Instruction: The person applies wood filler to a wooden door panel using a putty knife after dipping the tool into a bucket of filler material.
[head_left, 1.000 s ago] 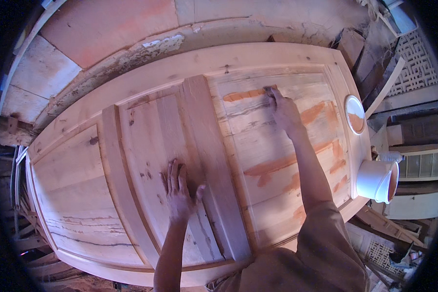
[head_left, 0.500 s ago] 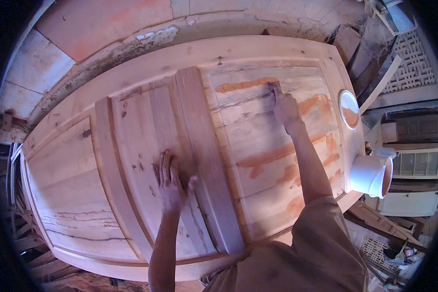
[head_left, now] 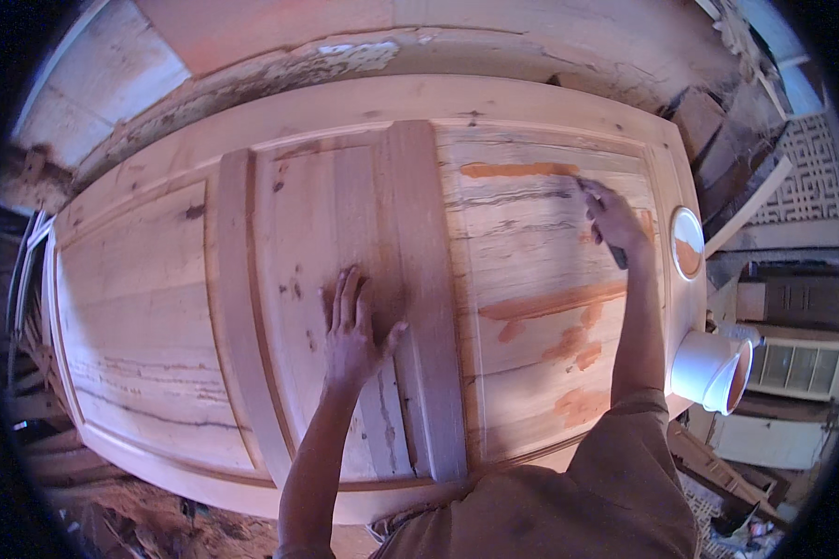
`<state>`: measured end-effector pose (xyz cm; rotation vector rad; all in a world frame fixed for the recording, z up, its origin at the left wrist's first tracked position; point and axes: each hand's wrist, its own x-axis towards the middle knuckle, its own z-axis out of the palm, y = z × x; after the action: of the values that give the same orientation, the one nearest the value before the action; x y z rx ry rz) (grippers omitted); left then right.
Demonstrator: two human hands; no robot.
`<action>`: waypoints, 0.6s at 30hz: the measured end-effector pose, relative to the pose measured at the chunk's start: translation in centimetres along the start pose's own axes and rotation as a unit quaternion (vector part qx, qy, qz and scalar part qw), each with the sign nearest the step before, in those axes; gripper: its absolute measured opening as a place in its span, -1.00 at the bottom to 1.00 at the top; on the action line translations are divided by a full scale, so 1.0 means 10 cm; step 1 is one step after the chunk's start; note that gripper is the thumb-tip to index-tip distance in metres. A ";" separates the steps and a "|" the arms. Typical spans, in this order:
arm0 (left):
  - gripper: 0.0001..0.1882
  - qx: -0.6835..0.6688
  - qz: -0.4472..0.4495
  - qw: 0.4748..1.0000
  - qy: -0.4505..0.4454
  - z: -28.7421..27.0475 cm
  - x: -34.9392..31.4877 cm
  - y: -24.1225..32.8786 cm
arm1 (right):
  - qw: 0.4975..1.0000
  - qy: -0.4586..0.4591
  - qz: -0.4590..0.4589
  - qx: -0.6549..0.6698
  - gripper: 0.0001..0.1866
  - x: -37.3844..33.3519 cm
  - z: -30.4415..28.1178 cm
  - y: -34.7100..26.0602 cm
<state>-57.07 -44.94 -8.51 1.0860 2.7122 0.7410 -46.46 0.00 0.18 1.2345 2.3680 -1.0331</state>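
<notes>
A large wooden panelled door (head_left: 345, 98) lies flat in front of me. My right hand (head_left: 613, 222) is closed round the dark handle of a putty knife (head_left: 618, 254), whose blade is at the right end of an orange-brown streak of filler (head_left: 517, 170) on the right-hand panel. More filler patches (head_left: 552, 301) cover lower parts of that panel, and dark cracks run through its wood. On the middle panel, beside a raised crosspiece (head_left: 424, 298), my left hand (head_left: 356, 331) lies with its fingers spread, holding nothing.
A round white lid (head_left: 687, 244) bearing filler rests on the door's right end. Close by stands a white bucket (head_left: 704, 373) with orange-brown stuff at its rim. Beyond are a wooden lattice panel (head_left: 802, 172), loose boards and a small paned frame (head_left: 797, 368). A wall runs along the far side.
My right hand has shifted slightly right along the streak and turned, so the knife's handle now shows. My left hand keeps its place on the panel. The whole view has swung a little.
</notes>
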 end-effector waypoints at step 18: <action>-0.17 0.005 0.029 0.998 0.054 0.08 0.01 -0.03 | 0.842 -0.064 -0.457 -0.278 -0.64 0.54 0.44 -1.30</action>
<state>-57.12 -44.73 -9.30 1.1640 2.7860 0.8196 -60.35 -4.83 0.23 -0.2221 2.8435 -0.4792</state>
